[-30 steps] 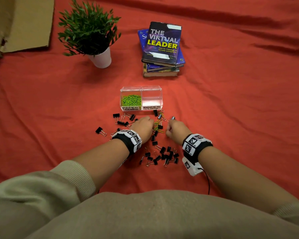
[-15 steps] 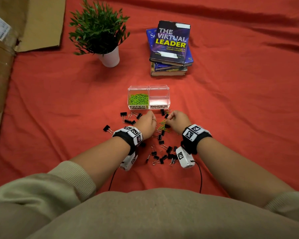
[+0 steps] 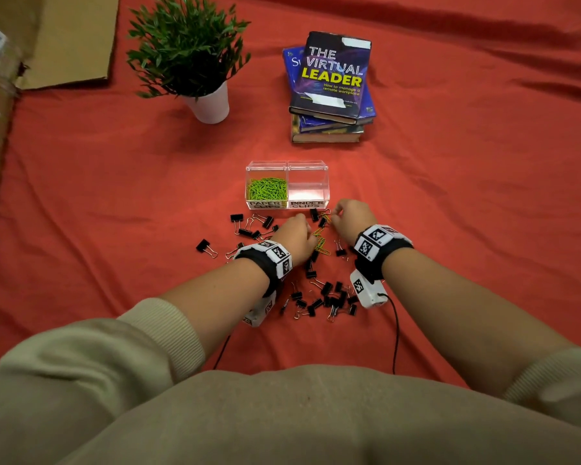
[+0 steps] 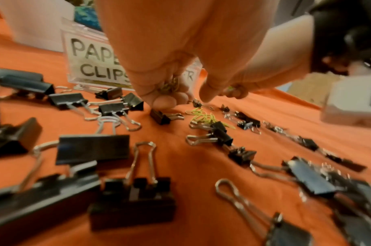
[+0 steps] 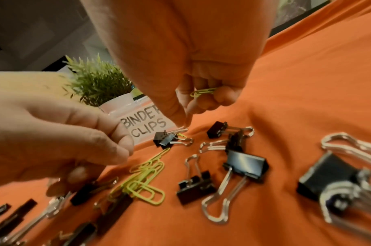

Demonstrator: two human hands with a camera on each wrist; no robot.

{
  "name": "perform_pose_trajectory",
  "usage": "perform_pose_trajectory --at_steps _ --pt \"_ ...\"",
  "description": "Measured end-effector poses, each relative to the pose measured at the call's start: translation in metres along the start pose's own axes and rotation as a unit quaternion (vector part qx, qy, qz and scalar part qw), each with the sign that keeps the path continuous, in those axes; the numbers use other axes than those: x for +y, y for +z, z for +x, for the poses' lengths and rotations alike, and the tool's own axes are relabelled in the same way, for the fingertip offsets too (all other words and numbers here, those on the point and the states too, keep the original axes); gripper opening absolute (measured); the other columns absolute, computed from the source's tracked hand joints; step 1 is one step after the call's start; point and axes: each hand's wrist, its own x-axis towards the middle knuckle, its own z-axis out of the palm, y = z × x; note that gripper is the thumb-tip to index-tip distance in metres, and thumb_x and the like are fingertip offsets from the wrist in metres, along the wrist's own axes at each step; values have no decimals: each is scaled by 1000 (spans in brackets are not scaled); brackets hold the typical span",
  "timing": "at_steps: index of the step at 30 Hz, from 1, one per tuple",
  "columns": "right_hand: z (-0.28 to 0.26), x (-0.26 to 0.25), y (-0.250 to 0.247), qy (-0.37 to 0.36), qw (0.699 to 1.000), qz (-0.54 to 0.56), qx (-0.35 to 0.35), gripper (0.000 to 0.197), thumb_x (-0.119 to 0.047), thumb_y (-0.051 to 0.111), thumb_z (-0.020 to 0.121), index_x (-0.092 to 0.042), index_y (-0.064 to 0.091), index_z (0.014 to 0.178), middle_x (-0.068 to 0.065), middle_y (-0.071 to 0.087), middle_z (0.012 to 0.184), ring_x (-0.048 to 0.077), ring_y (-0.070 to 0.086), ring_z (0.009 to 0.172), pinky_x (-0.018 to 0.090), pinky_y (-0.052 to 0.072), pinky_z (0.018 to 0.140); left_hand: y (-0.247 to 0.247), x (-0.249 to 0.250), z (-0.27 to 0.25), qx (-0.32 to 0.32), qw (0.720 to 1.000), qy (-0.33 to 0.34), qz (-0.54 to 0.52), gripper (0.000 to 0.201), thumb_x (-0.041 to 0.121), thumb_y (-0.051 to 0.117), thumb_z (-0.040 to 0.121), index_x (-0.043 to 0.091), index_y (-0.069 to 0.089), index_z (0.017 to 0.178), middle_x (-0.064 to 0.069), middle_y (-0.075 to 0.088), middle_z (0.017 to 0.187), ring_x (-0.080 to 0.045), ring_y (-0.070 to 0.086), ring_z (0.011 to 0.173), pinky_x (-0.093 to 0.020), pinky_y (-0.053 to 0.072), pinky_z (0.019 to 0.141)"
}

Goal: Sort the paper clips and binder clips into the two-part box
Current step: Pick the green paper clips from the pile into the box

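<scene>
A clear two-part box (image 3: 287,166) stands on the red cloth, green paper clips (image 3: 266,189) in its left part; the right part, labelled binder clips, looks bare. Black binder clips (image 3: 326,297) and a few green paper clips (image 3: 321,245) lie scattered in front of it. My left hand (image 3: 297,238) is curled over the pile and grips a bunch of green paper clips (image 4: 170,86). My right hand (image 3: 351,216) holds a green paper clip (image 5: 202,91) in its curled fingers, its thumb and forefinger tips down at a binder clip (image 5: 166,139) near the box label.
A potted plant (image 3: 188,52) stands at the back left, a stack of books (image 3: 331,85) at the back right. Cardboard (image 3: 0,105) lies along the left edge. Red cloth (image 3: 467,196) covers the surface.
Both hands have moved forward toward the box. The right hand has shifted up and right to the clips just in front of the binder clips label.
</scene>
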Motion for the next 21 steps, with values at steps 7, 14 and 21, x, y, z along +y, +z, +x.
perform_pose_trajectory --at_steps 7,14,21 --pt "8 -9 9 7 996 -77 -54 25 -17 54 84 -12 47 61 16 57 79 30 57 71 31 44 62 13 0 7 0 991 54 125 29 19 56 91 3 49 114 -17 53 116 -36 56 105 -44 49 89" --pt "3 -10 9 42 992 -88 -79 37 -16 50 88 -13 35 54 9 45 65 29 46 68 29 39 62 15 2 6 -11 974 83 209 25 6 53 90 0 49 115 -19 54 117 -37 56 106 -45 48 85" --pt "-4 3 0 64 994 -67 -56 20 -14 51 88 3 61 83 13 54 75 29 51 69 29 43 61 8 -7 2 -8 981 59 184 28 9 44 91 -2 46 116 -20 52 119 -37 52 109 -43 43 88"
